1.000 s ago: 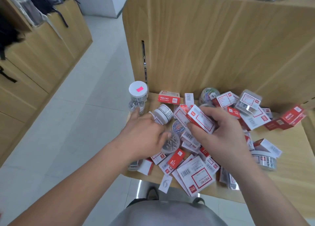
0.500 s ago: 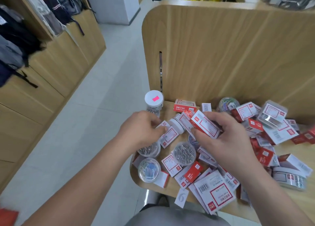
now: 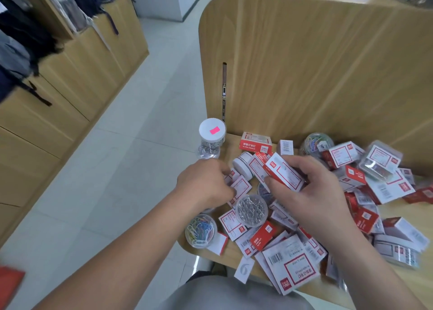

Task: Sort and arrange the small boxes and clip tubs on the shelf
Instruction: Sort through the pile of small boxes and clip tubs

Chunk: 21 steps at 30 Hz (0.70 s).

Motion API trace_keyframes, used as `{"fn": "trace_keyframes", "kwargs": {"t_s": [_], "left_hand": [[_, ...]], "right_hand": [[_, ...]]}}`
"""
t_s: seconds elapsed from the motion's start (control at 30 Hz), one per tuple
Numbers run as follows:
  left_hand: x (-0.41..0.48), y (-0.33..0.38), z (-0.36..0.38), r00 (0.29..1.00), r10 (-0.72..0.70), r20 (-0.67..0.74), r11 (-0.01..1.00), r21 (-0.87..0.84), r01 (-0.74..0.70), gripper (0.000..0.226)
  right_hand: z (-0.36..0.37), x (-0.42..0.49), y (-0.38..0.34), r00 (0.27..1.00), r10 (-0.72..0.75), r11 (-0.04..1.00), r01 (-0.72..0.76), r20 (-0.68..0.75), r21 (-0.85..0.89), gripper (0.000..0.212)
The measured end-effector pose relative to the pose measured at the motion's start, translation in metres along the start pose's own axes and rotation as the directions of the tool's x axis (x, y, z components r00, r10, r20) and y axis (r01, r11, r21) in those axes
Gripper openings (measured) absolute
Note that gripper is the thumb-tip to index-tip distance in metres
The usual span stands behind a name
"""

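The right hand (image 3: 311, 192) pinches a light, stiff red-and-white cardboard box (image 3: 284, 174) by its edges; the left hand (image 3: 206, 184) curls onto another small white box (image 3: 240, 189) beside it.

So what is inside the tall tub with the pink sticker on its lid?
Through the clear wall of the tall tub silvery metal clips or pins show, loosely piled. The white lid covers the top, so how full it is cannot be seen.
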<state>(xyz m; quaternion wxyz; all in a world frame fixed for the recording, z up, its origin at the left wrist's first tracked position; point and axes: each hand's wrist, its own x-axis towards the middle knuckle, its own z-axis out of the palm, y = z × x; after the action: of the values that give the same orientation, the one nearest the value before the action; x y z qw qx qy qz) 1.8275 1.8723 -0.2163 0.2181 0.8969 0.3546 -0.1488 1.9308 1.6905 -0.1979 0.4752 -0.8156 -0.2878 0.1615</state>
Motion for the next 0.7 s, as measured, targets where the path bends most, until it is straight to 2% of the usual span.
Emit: {"fn": "trace_keyframes", "kwargs": {"t_s": [0.2,0.3,0.37,0.53,0.7], "left_hand": [[0.001,0.007,0.009,1.0,-0.002,-0.027,1.0,0.011,0.003,0.045],[0.0,0.012,0.012,1.0,0.003,-0.006,0.998,0.066,-0.002,0.029],[0.001,0.013,0.012,1.0,-0.006,0.014,0.999,0.035,0.005,0.022],[0.003,0.0,0.012,0.999,-0.009,0.044,0.971,-0.237,0.019,0.022],[0.001,-0.016,0.005,1.0,-0.013,-0.026,0.859,-0.512,-0.002,0.011]], "right_hand": [[-0.002,-0.002,0.002,1.0,0.011,0.999,-0.012,0.019,0.032,0.038],[-0.003,-0.004,0.004,0.999,0.032,0.998,-0.034,0.029,0.053,0.034],[-0.005,-0.005,0.005,0.999,0.042,0.997,-0.043,0.02,0.059,0.032],[-0.009,-0.009,0.0,0.998,0.058,0.996,-0.059,0.019,0.061,0.03],[-0.008,-0.014,-0.004,0.996,0.092,0.991,-0.093,0.008,0.093,0.029]]}}
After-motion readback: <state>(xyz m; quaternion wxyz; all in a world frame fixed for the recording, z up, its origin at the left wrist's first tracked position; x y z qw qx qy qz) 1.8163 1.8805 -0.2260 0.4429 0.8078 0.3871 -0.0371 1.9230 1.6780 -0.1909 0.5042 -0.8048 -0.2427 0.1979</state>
